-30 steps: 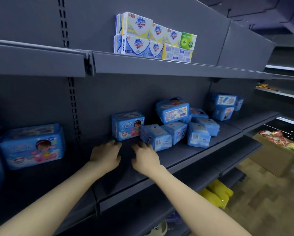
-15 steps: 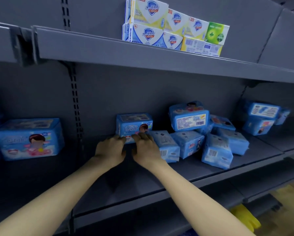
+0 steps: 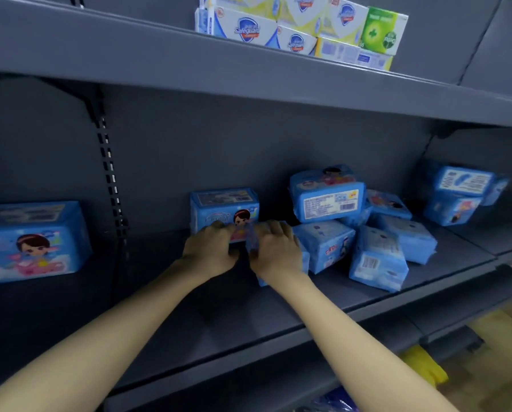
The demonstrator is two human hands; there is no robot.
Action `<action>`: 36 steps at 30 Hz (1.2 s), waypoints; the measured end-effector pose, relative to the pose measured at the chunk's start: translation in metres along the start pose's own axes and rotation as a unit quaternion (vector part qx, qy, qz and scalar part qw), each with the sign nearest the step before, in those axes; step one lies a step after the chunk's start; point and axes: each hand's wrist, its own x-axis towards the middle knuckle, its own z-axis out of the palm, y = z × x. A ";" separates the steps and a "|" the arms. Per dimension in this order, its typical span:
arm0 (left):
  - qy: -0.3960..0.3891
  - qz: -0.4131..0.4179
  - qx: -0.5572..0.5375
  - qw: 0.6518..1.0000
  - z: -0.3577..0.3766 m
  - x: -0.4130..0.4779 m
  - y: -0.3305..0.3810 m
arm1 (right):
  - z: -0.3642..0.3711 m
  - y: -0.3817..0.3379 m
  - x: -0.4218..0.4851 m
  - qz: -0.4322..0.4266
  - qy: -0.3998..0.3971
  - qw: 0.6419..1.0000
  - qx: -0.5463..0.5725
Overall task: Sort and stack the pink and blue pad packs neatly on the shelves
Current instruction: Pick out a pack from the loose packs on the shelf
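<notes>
An upright blue pad pack (image 3: 224,207) with a cartoon girl stands mid-shelf. My left hand (image 3: 210,251) touches its lower front with bent fingertips. My right hand (image 3: 274,248) lies over a flat blue pack (image 3: 304,260) beside it, fingers curled over its far end and hiding most of it. To the right is a loose pile of several blue packs (image 3: 376,258), the top one (image 3: 327,199) lying label out. Two more blue packs (image 3: 462,188) are stacked at the far right. A larger blue pack (image 3: 32,242) with pink print stands at the left.
The grey shelf (image 3: 219,319) has bare floor in front of my hands. The shelf above (image 3: 248,69) overhangs and carries soap boxes (image 3: 302,25). A slotted upright (image 3: 109,179) divides the bays. Something yellow (image 3: 424,367) lies low at the right.
Both hands have moved forward along the shelf to the packs. The left hand now touches the upright pack and the right hand covers the flat pack next to it. The view has moved closer.
</notes>
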 end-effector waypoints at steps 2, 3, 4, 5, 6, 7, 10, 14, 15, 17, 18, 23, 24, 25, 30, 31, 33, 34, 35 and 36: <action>-0.023 0.029 -0.005 0.999 0.006 0.008 0.010 | -0.003 0.011 -0.004 0.048 -0.015 0.999 0.002; -0.033 0.042 -0.011 0.999 0.009 0.013 0.014 | -0.004 0.016 -0.006 0.069 -0.019 0.997 0.007; -0.041 0.051 -0.021 0.998 0.012 0.017 0.017 | -0.004 0.019 -0.007 0.085 -0.020 0.996 0.015; -0.049 0.058 -0.032 0.997 0.014 0.020 0.019 | -0.004 0.021 -0.009 0.099 -0.023 0.995 0.024; -0.059 0.066 -0.042 0.995 0.016 0.024 0.020 | -0.004 0.022 -0.010 0.109 -0.028 0.993 0.031; -0.070 0.074 -0.049 0.994 0.016 0.028 0.021 | -0.004 0.023 -0.012 0.118 -0.034 0.992 0.037; -0.093 0.109 -0.049 0.989 0.016 0.040 0.019 | -0.006 0.027 -0.016 0.132 -0.041 0.989 0.054; -0.141 0.128 -0.048 0.981 0.015 0.053 0.017 | -0.013 0.034 -0.020 0.147 -0.037 0.987 0.047; -0.153 0.130 -0.057 0.978 0.014 0.054 0.017 | -0.014 0.035 -0.020 0.152 -0.039 0.986 0.051; -0.169 0.133 -0.094 0.972 0.013 0.054 0.019 | -0.012 0.034 -0.021 0.164 -0.042 0.983 0.071; -0.170 0.134 -0.112 0.970 0.013 0.054 0.019 | -0.009 0.034 -0.021 0.165 -0.040 0.982 0.083; -0.128 0.146 -0.144 0.970 0.018 0.048 0.019 | 0.002 0.024 -0.020 0.160 -0.006 0.981 0.113; -0.120 0.143 -0.146 0.971 0.019 0.046 0.018 | 0.002 0.021 -0.020 0.158 0.001 0.981 0.116; -0.109 0.141 -0.148 0.973 0.019 0.044 0.017 | 0.003 0.018 -0.021 0.156 0.008 0.981 0.118; -0.019 0.135 -0.161 0.978 0.004 0.025 0.015 | -0.003 0.001 -0.030 0.148 0.106 0.974 0.133; 0.005 0.139 -0.165 0.976 0.000 0.022 0.017 | -0.005 -0.002 -0.031 0.141 0.131 0.972 0.135; 0.052 0.155 -0.167 0.972 -0.007 0.020 0.020 | -0.009 -0.003 -0.031 0.130 0.175 0.965 0.142; 0.064 0.157 -0.169 0.971 -0.009 0.020 0.023 | -0.012 -0.002 -0.031 0.127 0.192 0.962 0.145; 0.069 0.158 -0.171 0.970 -0.012 0.020 0.027 | -0.014 0.000 -0.031 0.126 0.207 0.959 0.147; 0.072 0.161 -0.173 0.969 -0.014 0.021 0.032 | -0.017 0.003 -0.032 0.127 0.219 0.956 0.145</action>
